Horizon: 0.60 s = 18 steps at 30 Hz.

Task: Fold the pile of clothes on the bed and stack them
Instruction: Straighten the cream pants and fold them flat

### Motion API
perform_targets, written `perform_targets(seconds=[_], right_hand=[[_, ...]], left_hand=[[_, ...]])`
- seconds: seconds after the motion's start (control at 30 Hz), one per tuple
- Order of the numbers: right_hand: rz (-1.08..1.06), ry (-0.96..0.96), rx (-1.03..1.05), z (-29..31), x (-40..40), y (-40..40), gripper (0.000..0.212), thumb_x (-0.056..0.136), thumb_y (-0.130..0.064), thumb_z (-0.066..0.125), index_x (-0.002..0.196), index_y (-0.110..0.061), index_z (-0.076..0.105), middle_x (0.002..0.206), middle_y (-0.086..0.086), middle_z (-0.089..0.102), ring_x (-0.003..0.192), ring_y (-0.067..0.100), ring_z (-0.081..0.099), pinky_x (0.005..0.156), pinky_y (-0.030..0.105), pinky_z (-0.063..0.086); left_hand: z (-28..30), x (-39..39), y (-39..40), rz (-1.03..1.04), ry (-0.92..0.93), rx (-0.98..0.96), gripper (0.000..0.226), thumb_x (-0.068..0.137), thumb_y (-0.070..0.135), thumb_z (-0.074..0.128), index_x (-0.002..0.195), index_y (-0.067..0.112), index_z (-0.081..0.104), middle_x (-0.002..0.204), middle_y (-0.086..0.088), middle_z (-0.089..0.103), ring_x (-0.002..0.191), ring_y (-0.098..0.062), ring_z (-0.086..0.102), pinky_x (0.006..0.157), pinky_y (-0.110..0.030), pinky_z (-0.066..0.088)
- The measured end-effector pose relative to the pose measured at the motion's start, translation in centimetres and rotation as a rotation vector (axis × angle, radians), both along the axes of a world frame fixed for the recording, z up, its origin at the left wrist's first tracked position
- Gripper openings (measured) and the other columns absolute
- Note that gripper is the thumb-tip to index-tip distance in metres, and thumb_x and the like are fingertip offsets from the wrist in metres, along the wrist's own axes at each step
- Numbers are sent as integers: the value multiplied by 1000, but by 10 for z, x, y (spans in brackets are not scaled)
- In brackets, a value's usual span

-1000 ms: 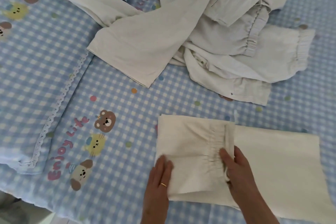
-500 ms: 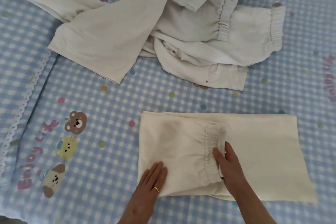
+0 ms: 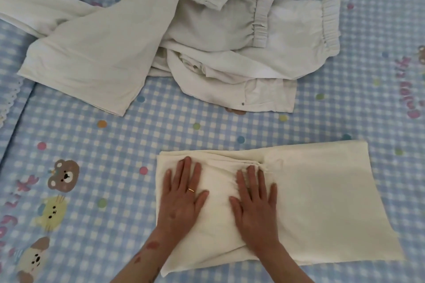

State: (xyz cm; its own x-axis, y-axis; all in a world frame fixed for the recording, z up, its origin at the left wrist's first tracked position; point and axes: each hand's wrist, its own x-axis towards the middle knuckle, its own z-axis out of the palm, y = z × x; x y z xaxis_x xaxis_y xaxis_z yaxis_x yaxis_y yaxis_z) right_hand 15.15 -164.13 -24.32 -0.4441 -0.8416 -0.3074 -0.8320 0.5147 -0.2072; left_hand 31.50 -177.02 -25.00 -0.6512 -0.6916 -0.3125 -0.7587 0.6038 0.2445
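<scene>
Head view: both hands flat on the cream trousers [image 3: 322,202], which lie on the bed [image 3: 92,135] at 5 o'clock of frame. Left hand [image 3: 181,200] has fingers spread and straight, palm down on the folded-over end; it wears a ring and grips nothing. Right hand [image 3: 256,204] is the same, flat, fingertips at the gathered waistband [image 3: 257,165], also gripping nothing. The unfolded half stretches out to 3 o'clock. The pile [image 3: 184,37] sits at 12 o'clock, well apart.

Step looks like smoothing the first fold. To do it well: press outward from the centre, square the edges at 9 o'clock, flatten the bunched waistband before the next fold, or the stack will lean.
</scene>
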Motion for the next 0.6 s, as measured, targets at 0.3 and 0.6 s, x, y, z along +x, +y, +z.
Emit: perform_targets(seconds=[0.3, 0.6], right_hand=[[-223, -33, -157, 22, -60, 54, 56, 100, -39, 18, 150, -14, 22, 157, 8, 21, 144, 23, 20, 114, 49, 15], [-674, 135, -126, 33, -164, 173, 58, 94, -37, 33, 128, 4, 53, 131, 22, 55, 118, 38, 56, 92, 54, 46]], left_hand=[[39, -66, 29, -74, 139, 1, 59, 92, 28, 30, 144, 2, 30, 154, -15, 23, 144, -25, 11, 114, -46, 8], [30, -319, 48, -376, 83, 135, 50, 101, 30, 34, 147, 14, 23, 143, -8, 40, 127, -27, 38, 105, -37, 27]])
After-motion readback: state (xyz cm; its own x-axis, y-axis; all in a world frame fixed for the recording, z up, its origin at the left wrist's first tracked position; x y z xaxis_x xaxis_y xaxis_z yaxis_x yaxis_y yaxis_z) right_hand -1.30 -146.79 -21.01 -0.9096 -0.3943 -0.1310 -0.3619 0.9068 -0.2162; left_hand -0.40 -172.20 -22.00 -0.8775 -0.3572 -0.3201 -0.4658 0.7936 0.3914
